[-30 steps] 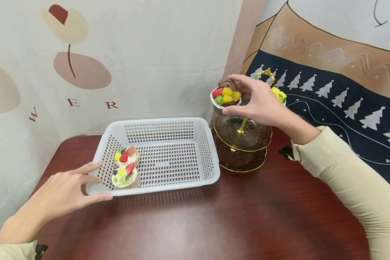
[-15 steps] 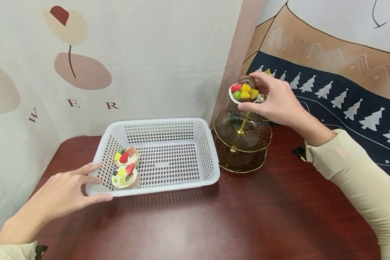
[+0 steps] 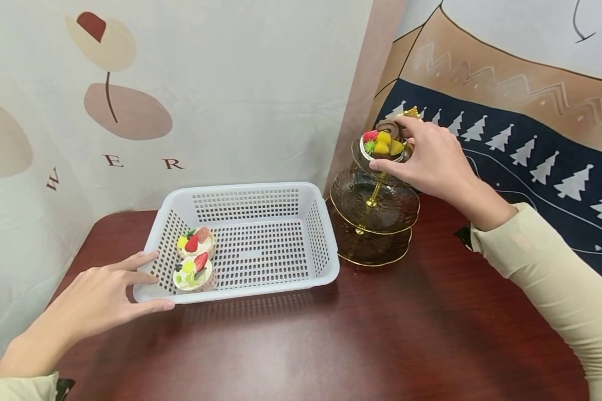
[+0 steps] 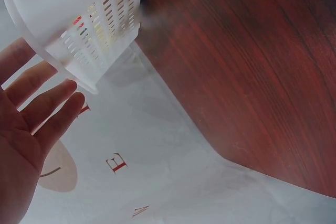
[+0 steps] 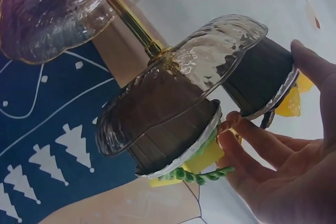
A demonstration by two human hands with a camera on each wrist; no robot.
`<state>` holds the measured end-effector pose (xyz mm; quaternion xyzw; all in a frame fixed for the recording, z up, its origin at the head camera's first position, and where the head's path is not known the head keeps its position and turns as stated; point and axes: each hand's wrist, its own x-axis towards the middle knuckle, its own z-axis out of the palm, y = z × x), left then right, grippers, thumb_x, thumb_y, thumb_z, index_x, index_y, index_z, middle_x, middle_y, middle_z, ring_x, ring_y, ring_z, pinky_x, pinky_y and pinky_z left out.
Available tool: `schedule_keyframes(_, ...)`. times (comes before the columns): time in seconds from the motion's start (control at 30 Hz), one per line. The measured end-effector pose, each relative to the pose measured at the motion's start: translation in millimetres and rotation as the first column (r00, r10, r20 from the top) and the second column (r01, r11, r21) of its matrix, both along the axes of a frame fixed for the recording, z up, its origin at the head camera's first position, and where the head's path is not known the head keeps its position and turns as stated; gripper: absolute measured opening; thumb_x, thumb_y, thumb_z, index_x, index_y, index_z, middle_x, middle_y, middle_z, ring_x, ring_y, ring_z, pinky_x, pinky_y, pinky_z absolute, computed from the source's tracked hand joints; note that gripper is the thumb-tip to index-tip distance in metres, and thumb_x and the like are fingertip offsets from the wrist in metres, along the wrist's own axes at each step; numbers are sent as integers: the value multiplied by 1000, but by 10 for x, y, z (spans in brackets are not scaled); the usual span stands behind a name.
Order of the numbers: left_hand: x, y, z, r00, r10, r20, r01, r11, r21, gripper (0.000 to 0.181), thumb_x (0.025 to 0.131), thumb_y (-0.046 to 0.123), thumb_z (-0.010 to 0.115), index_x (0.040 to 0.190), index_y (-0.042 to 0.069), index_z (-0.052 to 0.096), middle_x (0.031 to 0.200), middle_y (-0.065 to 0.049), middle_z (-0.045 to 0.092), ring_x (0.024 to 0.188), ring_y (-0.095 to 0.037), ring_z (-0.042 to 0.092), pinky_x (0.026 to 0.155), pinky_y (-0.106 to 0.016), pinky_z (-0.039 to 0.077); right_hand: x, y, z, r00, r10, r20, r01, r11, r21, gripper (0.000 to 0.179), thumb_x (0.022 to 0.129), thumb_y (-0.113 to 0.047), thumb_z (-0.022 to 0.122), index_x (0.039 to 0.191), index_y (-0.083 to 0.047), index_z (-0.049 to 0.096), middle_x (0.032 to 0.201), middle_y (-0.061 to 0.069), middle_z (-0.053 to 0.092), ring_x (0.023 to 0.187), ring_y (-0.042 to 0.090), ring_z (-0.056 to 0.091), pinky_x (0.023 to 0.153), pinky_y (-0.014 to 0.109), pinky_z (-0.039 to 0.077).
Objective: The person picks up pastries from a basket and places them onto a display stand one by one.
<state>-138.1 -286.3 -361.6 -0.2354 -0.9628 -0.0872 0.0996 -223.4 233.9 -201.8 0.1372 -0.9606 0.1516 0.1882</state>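
My right hand (image 3: 436, 156) pinches a chocolate cupcake (image 3: 383, 146) in a dark cup, topped with red, yellow and green fruit. The cupcake is at the top tier of a tiered cake stand (image 3: 373, 195) with gold edges. From below, the right wrist view shows its dark cup (image 5: 262, 77) at the tier's edge; whether it bears on the glass is unclear. Another dark-cupped cupcake (image 5: 176, 140) with yellow and green topping stands on that tier. My left hand (image 3: 92, 298), fingers fairly straight, touches the left rim of a white plastic basket (image 3: 251, 292).
Two fruit-topped cream cupcakes, one behind (image 3: 197, 242) and one in front (image 3: 194, 272), sit at the basket's left end. Basket and stand are side by side on a dark red wooden table (image 3: 301, 345). Printed cloths (image 3: 241, 83) hang close behind them.
My right hand has carried the chocolate cupcake rightward, then slightly down, to the stand's top tier. The left hand and the basket have stayed put.
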Motion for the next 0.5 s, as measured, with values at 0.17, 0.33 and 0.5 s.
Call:
schedule_keyframes(0.17,0,2,1,1000,2,-5,-2,1000,1,54,66,66,81,91,18,80,132,-13,63,93,-30,68,65,-47,47,-6,-9,-57,1000,-15,-16,16,999,35,78,80,-53,78,136,-4,55,121,23,62,116,39,52,94,61,39)
schedule_keyframes(0.33,1,8,-5,1000,-3,-14,3,1000,-2,54,65,67,81,91,19,81,131,-13,64,93,-31,68,64,-47,47,-19,-19,-133,995,-4,-99,12,996,85,76,78,-51,81,128,2,60,117,22,60,118,38,47,100,59,37)
schedule_keyframes(0.5,4,4,-3,1000,-4,-17,4,1000,-8,54,65,67,81,91,19,80,131,-12,64,92,-30,68,64,-46,47,-14,-31,-171,982,-14,-188,48,984,173,77,78,-53,78,127,5,61,109,23,58,112,39,47,97,55,36)
